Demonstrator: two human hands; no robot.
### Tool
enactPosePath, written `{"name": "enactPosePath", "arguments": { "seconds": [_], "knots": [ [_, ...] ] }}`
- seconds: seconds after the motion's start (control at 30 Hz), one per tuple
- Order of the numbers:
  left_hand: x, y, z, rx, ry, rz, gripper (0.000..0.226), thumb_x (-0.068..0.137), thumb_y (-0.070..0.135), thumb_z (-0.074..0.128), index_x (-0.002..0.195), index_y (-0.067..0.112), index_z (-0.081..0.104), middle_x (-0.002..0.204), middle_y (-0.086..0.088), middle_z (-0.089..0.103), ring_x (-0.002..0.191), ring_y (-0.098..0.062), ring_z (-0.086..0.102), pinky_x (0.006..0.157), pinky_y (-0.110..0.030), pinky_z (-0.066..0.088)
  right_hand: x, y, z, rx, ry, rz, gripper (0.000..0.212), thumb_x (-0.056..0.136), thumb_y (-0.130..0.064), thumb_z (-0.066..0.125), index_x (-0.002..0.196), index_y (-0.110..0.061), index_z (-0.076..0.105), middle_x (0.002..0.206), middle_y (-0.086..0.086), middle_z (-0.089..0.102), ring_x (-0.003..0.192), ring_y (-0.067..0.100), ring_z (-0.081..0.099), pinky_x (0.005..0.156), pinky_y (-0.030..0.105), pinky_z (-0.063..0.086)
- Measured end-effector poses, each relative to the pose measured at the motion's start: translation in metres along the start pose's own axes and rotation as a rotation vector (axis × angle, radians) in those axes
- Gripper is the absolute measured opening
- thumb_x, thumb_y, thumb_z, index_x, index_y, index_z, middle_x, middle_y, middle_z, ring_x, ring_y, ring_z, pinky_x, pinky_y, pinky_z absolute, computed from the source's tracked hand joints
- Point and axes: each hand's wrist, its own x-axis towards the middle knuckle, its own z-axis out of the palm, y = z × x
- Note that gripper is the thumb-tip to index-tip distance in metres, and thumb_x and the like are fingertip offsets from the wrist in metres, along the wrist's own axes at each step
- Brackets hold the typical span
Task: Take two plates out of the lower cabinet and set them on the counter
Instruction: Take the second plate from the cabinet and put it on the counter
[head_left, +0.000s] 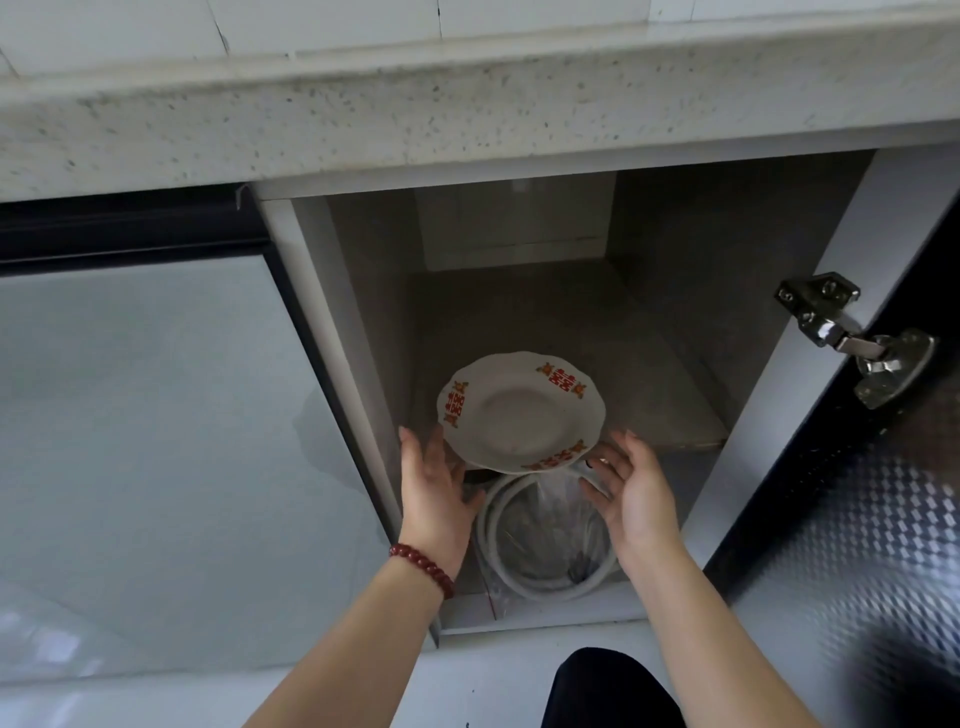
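Observation:
A white scalloped plate with red and gold marks sits at the front of the shelf inside the open lower cabinet, its near rim jutting past the shelf edge. Whether a second plate lies under it is hidden. My left hand, with a red bead bracelet on the wrist, is spread against the plate's left rim. My right hand has its fingers apart just below the plate's right rim. Neither hand is closed on the plate. The speckled stone counter runs across the top.
Below the shelf, a coiled white hose and clear plastic lie on the cabinet floor. The open door with a metal hinge stands at the right. A closed glossy door is at the left. My dark-clad knee is at the bottom.

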Motion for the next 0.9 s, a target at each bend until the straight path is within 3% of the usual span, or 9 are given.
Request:
{"name": "enactPosePath", "arguments": {
  "seconds": [0.1,0.3,0.4,0.47,0.53,0.67,0.8,0.9],
  "knots": [
    [-0.001,0.002,-0.001,-0.083,-0.031,-0.047,0.075,0.084,0.071,0.017,0.144,0.026,0.029,0.147,-0.005,0.039,0.136,-0.023,0.032,0.104,-0.046,0.026,0.001,0.0,0.001,0.018,-0.041,-0.012,0.029,0.099,-0.036,0.035,0.119,-0.024,0.052,0.109,-0.003,0.064,0.105,0.014,0.059,0.079,0.032,0.046],
    [-0.014,-0.011,-0.006,-0.055,-0.122,-0.103,0.073,0.082,0.073,0.021,0.14,0.03,0.033,0.143,-0.005,0.042,0.106,-0.018,0.053,0.098,-0.044,0.033,0.011,-0.008,-0.01,0.065,-0.009,-0.025,0.033,0.097,-0.039,0.038,0.12,-0.023,0.054,0.11,-0.001,0.065,0.103,0.014,0.06,0.089,0.039,0.047],
    [-0.011,-0.015,-0.009,-0.034,-0.078,-0.118,0.062,0.083,0.072,0.021,0.123,0.031,0.047,0.141,-0.005,0.044,0.109,-0.018,0.053,0.095,-0.046,0.036,0.016,-0.01,-0.019,0.078,0.005,-0.031,0.032,0.096,-0.041,0.038,0.118,-0.025,0.054,0.106,-0.001,0.066,0.1,0.013,0.061,0.076,0.034,0.048],
    [-0.005,-0.011,-0.008,-0.051,-0.011,-0.124,0.068,0.085,0.07,0.02,0.136,0.028,0.039,0.147,-0.005,0.037,0.127,-0.023,0.042,0.102,-0.05,0.031,0.017,-0.01,-0.022,0.078,0.004,-0.028,0.034,0.096,-0.042,0.039,0.122,-0.025,0.052,0.107,-0.001,0.065,0.101,0.013,0.06,0.075,0.033,0.047],
    [0.002,-0.006,-0.005,-0.088,0.006,-0.127,0.075,0.085,0.07,0.018,0.144,0.025,0.029,0.149,-0.006,0.036,0.134,-0.024,0.034,0.102,-0.048,0.029,0.019,-0.009,-0.021,0.076,-0.008,-0.011,0.036,0.096,-0.041,0.039,0.125,-0.023,0.05,0.109,0.0,0.064,0.105,0.017,0.059,0.084,0.037,0.048],
    [0.005,-0.003,-0.004,-0.131,-0.028,-0.136,0.079,0.082,0.074,0.021,0.142,0.024,0.032,0.129,-0.006,0.053,0.108,-0.022,0.052,0.082,-0.041,0.043,0.02,-0.011,-0.02,0.074,-0.015,-0.007,0.03,0.096,-0.041,0.039,0.118,-0.025,0.052,0.11,0.001,0.064,0.108,0.02,0.058,0.097,0.045,0.044],
    [0.003,-0.011,-0.011,-0.091,-0.056,-0.171,0.077,0.081,0.075,0.022,0.141,0.026,0.033,0.121,-0.007,0.056,0.104,-0.023,0.056,0.088,-0.046,0.041,0.022,-0.013,-0.028,0.056,0.022,-0.049,0.03,0.096,-0.04,0.039,0.118,-0.026,0.053,0.109,-0.002,0.064,0.102,0.015,0.06,0.081,0.036,0.048],
    [0.011,-0.008,-0.009,-0.05,-0.033,-0.169,0.076,0.083,0.073,0.022,0.141,0.026,0.033,0.127,-0.006,0.053,0.105,-0.022,0.055,0.076,-0.042,0.045,0.023,-0.012,-0.03,0.055,0.037,-0.042,0.036,0.096,-0.039,0.039,0.127,-0.023,0.05,0.114,-0.001,0.061,0.105,0.016,0.059,0.08,0.035,0.047]
  ]
}}
